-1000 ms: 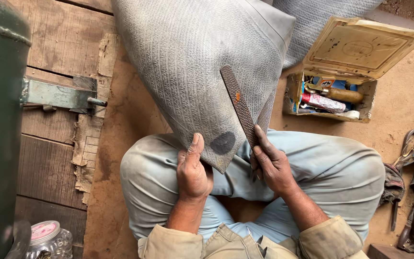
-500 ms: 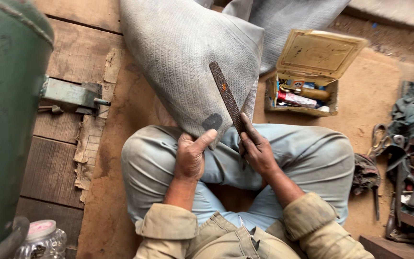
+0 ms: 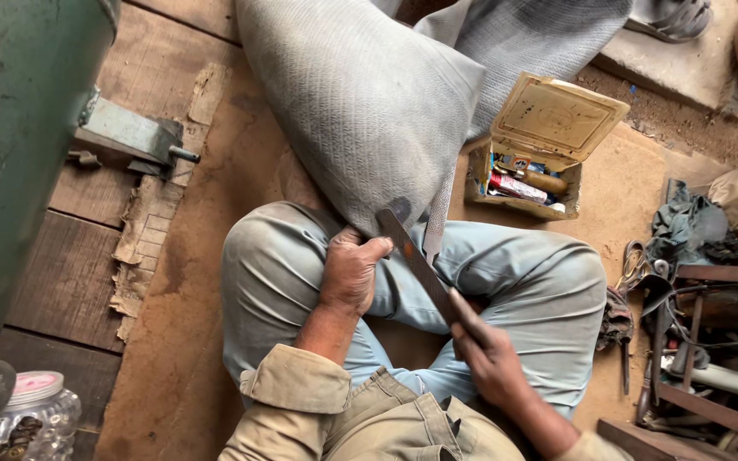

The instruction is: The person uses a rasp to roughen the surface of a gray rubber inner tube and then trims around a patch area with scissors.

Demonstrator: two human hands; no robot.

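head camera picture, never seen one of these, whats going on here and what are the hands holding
The camera is worn on a person's head and looks down at their lap as they sit cross-legged on a floor of wood and brown board. The left hand grips the lower edge of a big grey woven sack. The right hand holds a long flat metal blade, its tip against the sack. Nearby lie an open wooden box of small tools, a glass jar and a green metal machine.
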